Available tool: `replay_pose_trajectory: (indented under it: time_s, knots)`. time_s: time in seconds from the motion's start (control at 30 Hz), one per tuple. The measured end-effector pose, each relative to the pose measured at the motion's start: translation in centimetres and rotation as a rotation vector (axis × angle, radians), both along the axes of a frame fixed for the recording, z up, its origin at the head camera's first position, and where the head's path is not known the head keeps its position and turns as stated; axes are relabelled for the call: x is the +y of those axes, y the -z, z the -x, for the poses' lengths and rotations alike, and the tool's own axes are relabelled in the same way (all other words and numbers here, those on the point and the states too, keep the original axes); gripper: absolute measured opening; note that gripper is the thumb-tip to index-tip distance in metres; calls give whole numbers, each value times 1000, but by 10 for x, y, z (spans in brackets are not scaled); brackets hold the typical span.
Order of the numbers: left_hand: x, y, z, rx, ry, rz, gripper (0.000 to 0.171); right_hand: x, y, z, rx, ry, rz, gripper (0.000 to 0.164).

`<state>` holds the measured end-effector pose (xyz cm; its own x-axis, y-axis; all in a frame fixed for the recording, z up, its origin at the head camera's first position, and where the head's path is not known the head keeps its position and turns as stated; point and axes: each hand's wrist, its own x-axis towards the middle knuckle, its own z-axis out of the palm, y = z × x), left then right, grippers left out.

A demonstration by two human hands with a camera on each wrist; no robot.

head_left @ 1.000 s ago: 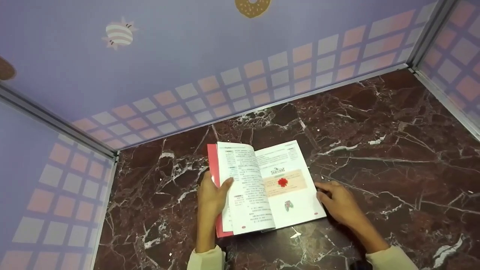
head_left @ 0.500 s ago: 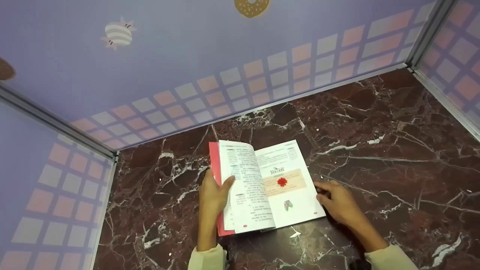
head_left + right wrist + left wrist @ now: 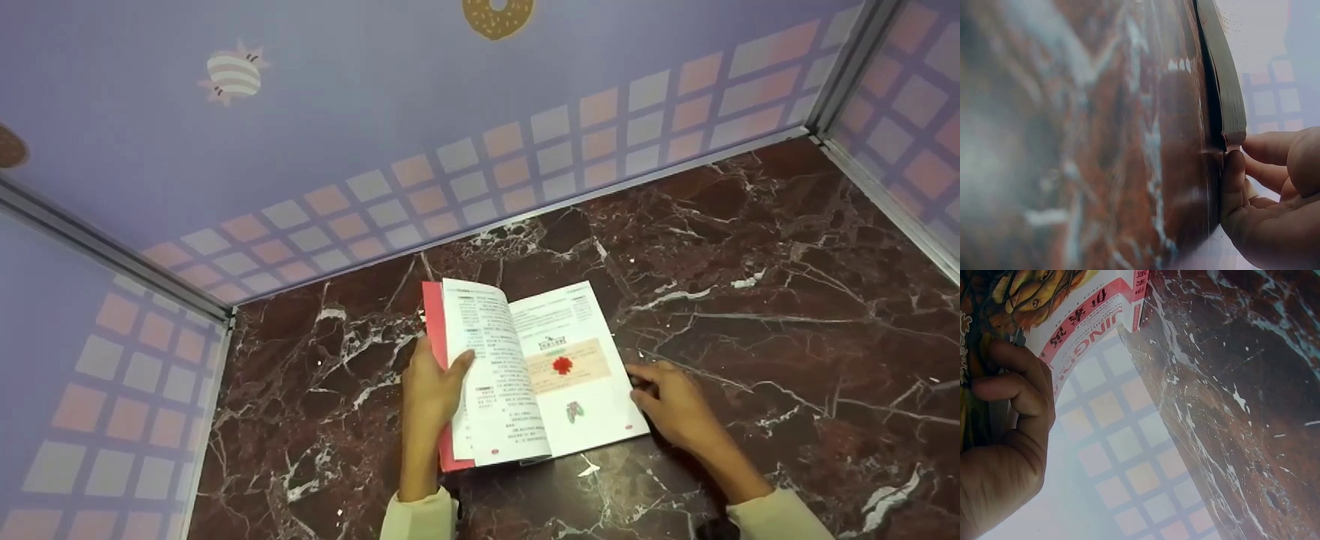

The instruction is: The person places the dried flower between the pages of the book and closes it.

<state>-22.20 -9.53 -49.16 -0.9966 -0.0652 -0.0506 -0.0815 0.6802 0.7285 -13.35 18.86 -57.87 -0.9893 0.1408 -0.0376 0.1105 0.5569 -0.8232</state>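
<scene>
An open book [image 3: 577,311] lies on the dark marble surface, its left part raised with curved pages. A red cover edge [image 3: 434,322] sticks out at the left. My left hand [image 3: 431,386] grips that side, thumb over the printed page. In the left wrist view, its bent fingers [image 3: 1016,382] lie against the cover [image 3: 1064,318], which has a lion picture and red lettering. At the right edge is my right hand [image 3: 679,405], with thumb and forefinger at the page edge. The right wrist view shows its fingertips [image 3: 1234,163] pinching at the page block [image 3: 1227,73].
Reddish-brown marble tabletop [image 3: 750,300] with white veins spreads around the book. A purple wall panel [image 3: 360,97] with pink and white squares stands behind, and more panels close off the left [image 3: 112,390] and right [image 3: 915,135] sides.
The left hand and the left side of the book have shifted slightly to the right, with the page there a little more raised. The right hand stays at the page edge.
</scene>
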Motion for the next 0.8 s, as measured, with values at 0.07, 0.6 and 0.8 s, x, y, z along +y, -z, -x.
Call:
replay_pose_trajectory:
  time_s: [0.07,0.6,0.8]
  knots:
    - [1,-1,0,-4,-1,1,52,-1,0,0,12,-3,-1,37]
    - [23,-11,-2,-20,26,32,62,-1,2,0,17,-7,-25,37]
    - [30,-12,-2,-30,29,25,63,-1,2,0,26,-2,-33,37]
